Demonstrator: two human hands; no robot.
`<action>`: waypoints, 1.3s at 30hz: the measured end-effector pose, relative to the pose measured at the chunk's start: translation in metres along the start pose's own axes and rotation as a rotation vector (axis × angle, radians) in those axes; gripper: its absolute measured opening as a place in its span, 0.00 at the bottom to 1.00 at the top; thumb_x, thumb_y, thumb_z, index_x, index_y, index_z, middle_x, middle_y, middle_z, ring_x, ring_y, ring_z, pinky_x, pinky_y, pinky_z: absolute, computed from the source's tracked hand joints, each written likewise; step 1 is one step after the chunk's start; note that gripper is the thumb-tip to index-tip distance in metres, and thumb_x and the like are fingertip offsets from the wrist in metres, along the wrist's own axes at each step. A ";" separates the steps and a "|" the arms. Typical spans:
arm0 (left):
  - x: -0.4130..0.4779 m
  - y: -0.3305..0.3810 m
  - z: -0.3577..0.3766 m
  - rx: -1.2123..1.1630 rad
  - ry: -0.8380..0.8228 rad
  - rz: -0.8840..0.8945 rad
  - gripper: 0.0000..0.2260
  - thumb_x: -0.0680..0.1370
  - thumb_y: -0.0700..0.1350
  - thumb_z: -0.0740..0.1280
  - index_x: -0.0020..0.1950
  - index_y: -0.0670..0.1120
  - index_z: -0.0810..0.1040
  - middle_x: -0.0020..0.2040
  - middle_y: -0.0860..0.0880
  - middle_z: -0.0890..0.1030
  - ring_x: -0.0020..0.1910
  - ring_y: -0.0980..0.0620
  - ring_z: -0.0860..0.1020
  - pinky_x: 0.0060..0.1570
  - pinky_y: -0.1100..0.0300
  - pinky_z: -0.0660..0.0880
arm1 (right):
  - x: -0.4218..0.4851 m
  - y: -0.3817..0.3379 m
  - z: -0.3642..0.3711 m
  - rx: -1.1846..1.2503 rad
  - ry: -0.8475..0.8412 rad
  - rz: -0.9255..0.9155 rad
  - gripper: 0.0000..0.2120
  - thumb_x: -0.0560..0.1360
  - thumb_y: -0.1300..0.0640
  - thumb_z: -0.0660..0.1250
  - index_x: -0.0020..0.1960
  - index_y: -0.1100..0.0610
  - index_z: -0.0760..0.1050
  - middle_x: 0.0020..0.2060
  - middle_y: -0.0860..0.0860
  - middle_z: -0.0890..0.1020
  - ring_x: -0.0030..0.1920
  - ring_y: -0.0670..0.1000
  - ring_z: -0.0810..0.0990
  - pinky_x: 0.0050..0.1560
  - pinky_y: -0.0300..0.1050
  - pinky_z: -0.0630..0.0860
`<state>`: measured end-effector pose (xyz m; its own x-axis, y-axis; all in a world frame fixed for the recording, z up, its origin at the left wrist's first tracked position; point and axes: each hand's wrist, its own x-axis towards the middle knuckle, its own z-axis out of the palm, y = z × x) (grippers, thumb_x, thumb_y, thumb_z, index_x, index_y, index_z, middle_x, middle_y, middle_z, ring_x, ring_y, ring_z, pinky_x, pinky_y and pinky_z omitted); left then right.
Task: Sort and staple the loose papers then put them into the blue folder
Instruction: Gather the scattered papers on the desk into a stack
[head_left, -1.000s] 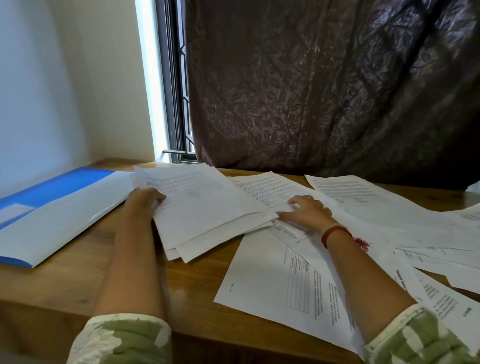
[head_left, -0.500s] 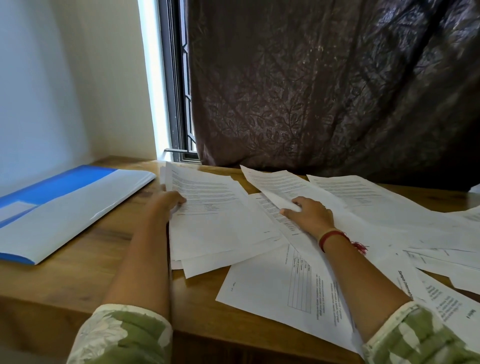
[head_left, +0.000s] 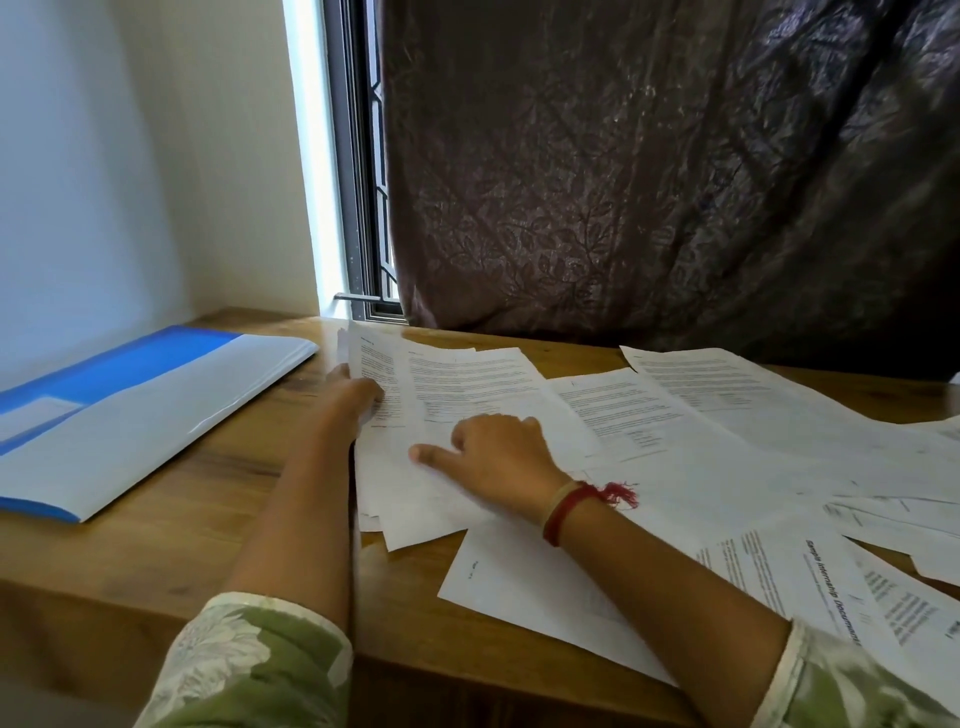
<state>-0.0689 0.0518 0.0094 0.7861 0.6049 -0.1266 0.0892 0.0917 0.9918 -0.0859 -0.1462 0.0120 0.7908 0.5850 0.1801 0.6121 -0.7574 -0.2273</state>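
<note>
A small pile of printed papers (head_left: 457, 384) lies in the middle of the wooden table (head_left: 171, 519). My left hand (head_left: 350, 397) grips the pile's left edge, fingers tucked under the sheets. On top of the same pile rests my right hand (head_left: 493, 457), thumb stretched left and fingers curled down onto the paper. Several more loose sheets (head_left: 727, 410) fan out to the right, some under my right forearm. The blue folder (head_left: 130, 410) lies shut at the left, apart from both hands. No stapler is in view.
A dark curtain (head_left: 649, 182) hangs right behind the table, and a window frame (head_left: 358, 208) stands at the back. A white wall closes the left side. Sheets at the right overhang the table's front edge (head_left: 467, 675).
My left hand has drawn the pile to the right and turned it more upright. My right hand has left the loose sheets and moved left onto the pile.
</note>
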 end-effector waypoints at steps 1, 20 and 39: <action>0.000 0.000 0.000 0.001 0.009 0.009 0.17 0.77 0.30 0.60 0.66 0.38 0.70 0.62 0.41 0.77 0.59 0.42 0.76 0.51 0.53 0.75 | -0.003 -0.004 0.002 -0.036 -0.034 -0.045 0.25 0.75 0.29 0.53 0.42 0.51 0.70 0.41 0.47 0.77 0.46 0.49 0.74 0.59 0.54 0.64; 0.000 0.008 -0.024 0.250 -0.064 -0.014 0.27 0.72 0.25 0.61 0.69 0.42 0.68 0.64 0.40 0.75 0.65 0.39 0.71 0.63 0.48 0.71 | 0.008 0.123 -0.054 0.140 -0.314 0.482 0.48 0.67 0.35 0.73 0.78 0.51 0.53 0.77 0.52 0.56 0.76 0.59 0.57 0.72 0.60 0.58; -0.011 0.015 -0.018 0.086 -0.045 -0.124 0.22 0.78 0.26 0.55 0.71 0.38 0.68 0.65 0.46 0.73 0.69 0.42 0.69 0.56 0.54 0.66 | 0.008 0.142 -0.042 0.172 -0.056 0.422 0.47 0.69 0.30 0.63 0.79 0.48 0.49 0.78 0.54 0.40 0.78 0.58 0.38 0.75 0.63 0.39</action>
<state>-0.0873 0.0613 0.0248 0.7921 0.5573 -0.2492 0.2379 0.0940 0.9667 0.0074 -0.2614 0.0212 0.9672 0.2535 -0.0131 0.2240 -0.8766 -0.4258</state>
